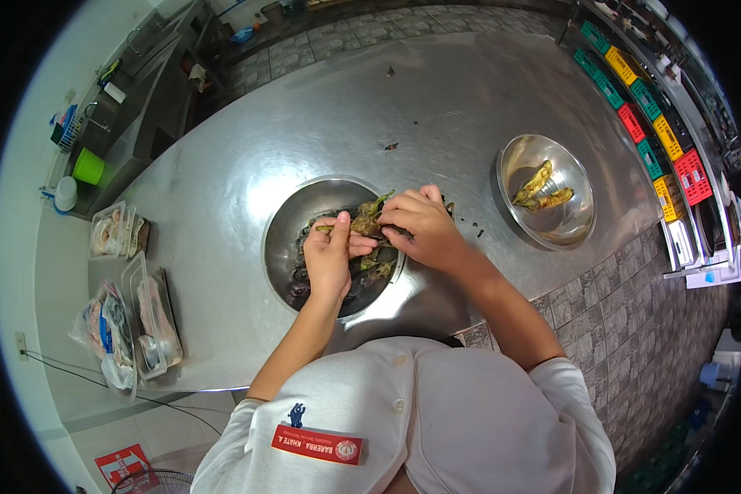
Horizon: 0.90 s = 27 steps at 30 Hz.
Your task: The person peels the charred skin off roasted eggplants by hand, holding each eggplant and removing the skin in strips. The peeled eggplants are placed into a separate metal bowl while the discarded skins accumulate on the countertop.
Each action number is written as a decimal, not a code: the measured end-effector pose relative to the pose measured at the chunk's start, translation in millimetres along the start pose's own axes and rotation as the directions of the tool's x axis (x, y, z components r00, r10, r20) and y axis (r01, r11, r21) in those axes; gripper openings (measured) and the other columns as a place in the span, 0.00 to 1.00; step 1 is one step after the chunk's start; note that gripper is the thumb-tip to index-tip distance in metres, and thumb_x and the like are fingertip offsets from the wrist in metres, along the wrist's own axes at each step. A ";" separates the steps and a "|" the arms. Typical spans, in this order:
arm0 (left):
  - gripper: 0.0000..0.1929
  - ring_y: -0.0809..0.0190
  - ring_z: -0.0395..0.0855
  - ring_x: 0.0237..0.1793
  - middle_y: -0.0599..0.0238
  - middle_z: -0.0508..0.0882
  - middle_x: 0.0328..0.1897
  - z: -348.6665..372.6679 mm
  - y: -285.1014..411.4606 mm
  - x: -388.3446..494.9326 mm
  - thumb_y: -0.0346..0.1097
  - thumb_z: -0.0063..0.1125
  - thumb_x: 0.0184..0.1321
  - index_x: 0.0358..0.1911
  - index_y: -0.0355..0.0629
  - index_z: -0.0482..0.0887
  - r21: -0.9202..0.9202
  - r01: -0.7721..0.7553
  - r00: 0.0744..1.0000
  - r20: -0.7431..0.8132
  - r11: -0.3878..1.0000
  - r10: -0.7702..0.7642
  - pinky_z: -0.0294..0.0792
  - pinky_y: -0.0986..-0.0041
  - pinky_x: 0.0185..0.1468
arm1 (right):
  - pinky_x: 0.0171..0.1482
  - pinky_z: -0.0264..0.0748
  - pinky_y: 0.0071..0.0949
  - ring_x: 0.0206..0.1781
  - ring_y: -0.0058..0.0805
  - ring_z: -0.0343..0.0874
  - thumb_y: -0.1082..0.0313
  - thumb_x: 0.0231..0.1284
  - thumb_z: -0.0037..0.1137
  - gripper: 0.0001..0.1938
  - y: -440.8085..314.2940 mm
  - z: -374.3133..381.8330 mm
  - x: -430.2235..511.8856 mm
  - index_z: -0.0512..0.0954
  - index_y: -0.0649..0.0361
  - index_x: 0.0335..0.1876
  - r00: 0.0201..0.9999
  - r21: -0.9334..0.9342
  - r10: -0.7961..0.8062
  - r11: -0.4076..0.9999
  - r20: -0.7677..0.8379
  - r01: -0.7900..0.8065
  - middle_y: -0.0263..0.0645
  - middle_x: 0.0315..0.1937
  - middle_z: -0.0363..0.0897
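Note:
A charred eggplant is held by its stem end in my left hand, above a steel bowl. My right hand has its fingers pinched on the other end of the same eggplant, partly hiding it. Blackened skins and green stem ends lie in the bowl beneath my hands. Farther right, a second steel bowl holds two peeled, yellowish-brown eggplants.
Charred scraps dot the steel table. At its left end sit clear plastic containers and a plastic bag with contents. Colored crates line a rack on the right. A sink counter stands at far left.

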<state>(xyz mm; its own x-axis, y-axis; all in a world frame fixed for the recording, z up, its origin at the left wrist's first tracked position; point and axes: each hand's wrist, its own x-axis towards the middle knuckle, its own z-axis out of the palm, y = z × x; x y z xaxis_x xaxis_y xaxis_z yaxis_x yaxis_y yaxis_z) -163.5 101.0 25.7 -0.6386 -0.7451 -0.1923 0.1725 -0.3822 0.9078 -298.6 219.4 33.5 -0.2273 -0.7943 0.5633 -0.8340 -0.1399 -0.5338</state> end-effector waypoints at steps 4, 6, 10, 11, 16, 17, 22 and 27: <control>0.11 0.60 0.84 0.21 0.58 0.80 0.24 -0.5 0.3 0.8 0.38 0.54 0.67 0.35 0.38 0.69 0.014 -0.003 1.000 0.016 1.000 0.003 0.78 0.77 0.24 | 0.49 0.61 0.33 0.42 0.25 0.72 0.71 0.49 0.59 0.05 2.2 -3.2 6.1 0.77 0.55 0.32 0.988 -0.091 -0.141 0.985 0.059 0.146 0.30 0.34 0.73; 0.12 0.61 0.84 0.22 0.61 0.79 0.24 -0.9 -0.7 1.0 0.40 0.55 0.66 0.35 0.38 0.70 0.019 -0.010 1.000 0.010 1.000 0.010 0.77 0.78 0.24 | 0.49 0.63 0.32 0.42 0.26 0.72 0.71 0.49 0.57 0.04 2.2 -4.6 7.2 0.75 0.55 0.32 0.974 -0.138 -0.192 0.969 0.118 0.207 0.30 0.33 0.72; 0.12 0.62 0.84 0.22 0.62 0.78 0.24 -4.8 -2.1 3.0 0.40 0.54 0.66 0.34 0.38 0.70 -0.002 -0.002 1.000 0.012 1.000 0.002 0.77 0.78 0.24 | 0.47 0.64 0.28 0.41 0.25 0.70 0.69 0.51 0.53 0.04 4.5 -12.6 1.4 0.75 0.56 0.33 0.905 -0.325 -0.344 0.851 0.249 0.413 0.30 0.33 0.70; 0.12 0.62 0.84 0.22 0.62 0.78 0.24 -6.0 -2.1 4.1 0.40 0.54 0.66 0.34 0.38 0.71 -0.008 0.003 1.000 0.007 1.000 -0.003 0.77 0.78 0.24 | 0.47 0.64 0.27 0.41 0.25 0.70 0.69 0.51 0.52 0.04 4.4 -15.4 -3.5 0.75 0.56 0.33 0.883 -0.372 -0.376 0.806 0.279 0.461 0.30 0.34 0.70; 0.12 0.62 0.84 0.22 0.62 0.78 0.24 -9.8 -3.1 7.5 0.40 0.55 0.66 0.34 0.38 0.71 -0.031 0.047 0.999 -0.008 0.998 -0.048 0.78 0.79 0.25 | 0.48 0.64 0.27 0.41 0.24 0.69 0.67 0.50 0.51 0.09 14.1 -28.4 -27.5 0.76 0.57 0.37 0.852 -0.358 -0.409 0.781 0.327 0.512 0.29 0.36 0.72; 0.12 0.62 0.84 0.23 0.62 0.78 0.24 -10.7 -3.0 9.5 0.40 0.55 0.66 0.34 0.38 0.71 -0.033 0.051 0.999 -0.017 0.998 -0.052 0.78 0.79 0.25 | 0.48 0.64 0.27 0.42 0.24 0.69 0.67 0.49 0.51 0.09 16.7 -32.5 -33.8 0.77 0.58 0.37 0.849 -0.357 -0.390 0.783 0.356 0.510 0.30 0.37 0.72; 0.13 0.62 0.85 0.23 0.62 0.79 0.25 -12.0 -6.6 11.6 0.41 0.55 0.66 0.34 0.39 0.71 -0.047 0.067 0.997 -0.025 0.997 -0.068 0.78 0.80 0.26 | 0.50 0.63 0.28 0.44 0.26 0.69 0.67 0.48 0.52 0.11 33.4 -48.9 -59.8 0.77 0.58 0.38 0.855 -0.367 -0.313 0.802 0.414 0.471 0.31 0.38 0.72; 0.13 0.60 0.84 0.22 0.58 0.79 0.24 -15.3 -9.0 16.1 0.40 0.54 0.67 0.34 0.37 0.71 -0.101 0.076 0.992 -0.094 0.992 -0.085 0.78 0.78 0.24 | 0.52 0.62 0.29 0.45 0.27 0.70 0.69 0.45 0.55 0.12 47.7 -56.3 -86.8 0.77 0.59 0.39 0.878 -0.350 -0.211 0.858 0.430 0.377 0.31 0.39 0.72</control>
<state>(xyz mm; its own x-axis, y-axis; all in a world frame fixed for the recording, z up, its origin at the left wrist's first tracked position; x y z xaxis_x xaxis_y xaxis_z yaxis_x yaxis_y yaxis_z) -163.8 84.1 8.8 -0.5776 -0.7580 -0.3032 0.1988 -0.4908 0.8483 -346.9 314.9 -5.4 0.1923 -0.9220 0.3361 -0.9768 -0.2127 -0.0246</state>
